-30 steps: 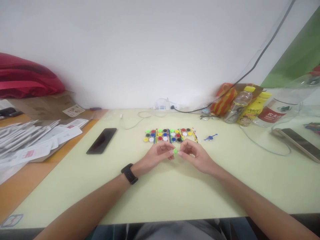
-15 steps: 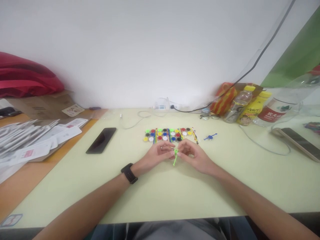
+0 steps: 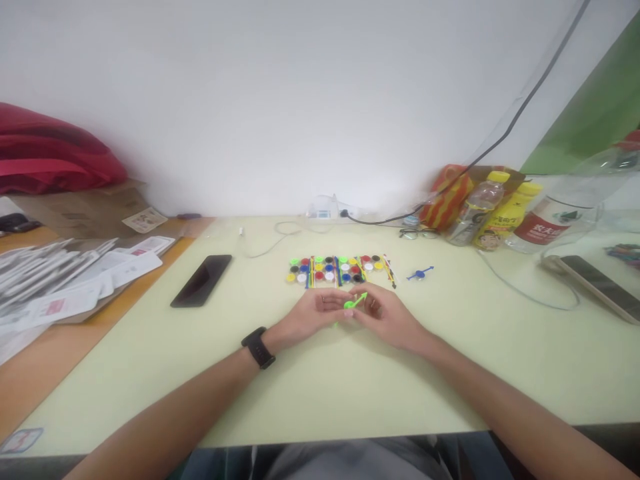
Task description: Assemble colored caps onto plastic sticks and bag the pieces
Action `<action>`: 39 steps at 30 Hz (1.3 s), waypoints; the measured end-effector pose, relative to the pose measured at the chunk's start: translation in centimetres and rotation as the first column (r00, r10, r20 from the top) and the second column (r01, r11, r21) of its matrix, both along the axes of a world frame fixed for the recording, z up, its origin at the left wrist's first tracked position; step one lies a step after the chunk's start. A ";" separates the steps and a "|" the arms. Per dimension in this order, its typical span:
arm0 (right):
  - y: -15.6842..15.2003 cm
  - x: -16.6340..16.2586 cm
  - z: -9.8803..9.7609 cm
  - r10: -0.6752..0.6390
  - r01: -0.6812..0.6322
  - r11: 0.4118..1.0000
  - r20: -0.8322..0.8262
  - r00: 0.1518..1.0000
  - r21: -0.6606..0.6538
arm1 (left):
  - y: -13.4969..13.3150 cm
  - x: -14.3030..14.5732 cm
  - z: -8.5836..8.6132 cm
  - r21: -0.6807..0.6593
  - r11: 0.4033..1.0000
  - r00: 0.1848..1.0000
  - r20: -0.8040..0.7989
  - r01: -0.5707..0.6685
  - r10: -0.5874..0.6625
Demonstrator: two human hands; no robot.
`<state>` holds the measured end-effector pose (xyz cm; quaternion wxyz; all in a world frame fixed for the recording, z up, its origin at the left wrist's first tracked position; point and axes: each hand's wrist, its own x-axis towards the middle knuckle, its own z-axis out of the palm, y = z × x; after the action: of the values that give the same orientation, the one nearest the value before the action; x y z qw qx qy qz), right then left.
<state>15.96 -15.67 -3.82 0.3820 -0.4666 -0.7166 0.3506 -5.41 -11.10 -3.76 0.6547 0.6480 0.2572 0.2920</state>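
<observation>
I can make out 农夫 in white on the red label of the big bottle (image 3: 543, 227) at far right; the print on the yellow bottle (image 3: 500, 233) beside it, around a cartoon face, is too small for me. So is the writing on the cards (image 3: 87, 303) at left.

Phones lie left (image 3: 201, 281) and right (image 3: 603, 287) on the bench (image 3: 350, 400). Coloured discs (image 3: 329, 268) and sticks sit in rows just beyond the hands, with a blue piece (image 3: 420, 274) to their right and glasses (image 3: 419, 234) farther off.

My left hand (image 3: 313, 317) and right hand (image 3: 390, 319) meet at near centre, fingers curled, thumbs facing, pinching the green piece (image 3: 349, 305) between their fingertips, its arrow tip pointing far right.
</observation>
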 end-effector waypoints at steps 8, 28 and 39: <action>0.2 0.0 0.2 -0.072 0.071 0.997 0.016 0.997 0.017 | -0.2 -0.3 0.4 0.019 1.000 0.998 -0.056 -0.025 0.026; 2.1 15.8 3.5 -0.208 0.368 0.904 0.528 0.823 -0.218 | -0.4 -0.1 0.0 -0.037 0.999 0.992 -0.124 -0.021 0.016; 3.0 18.4 2.0 -0.254 0.405 0.910 0.648 0.718 -0.091 | -0.4 -0.3 0.3 -0.004 1.000 0.984 -0.178 -0.001 0.000</action>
<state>34.41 -12.64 -1.83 0.1243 -0.7168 -0.6617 0.1815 -5.71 -11.46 -3.51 0.6305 0.6701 0.3154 0.2325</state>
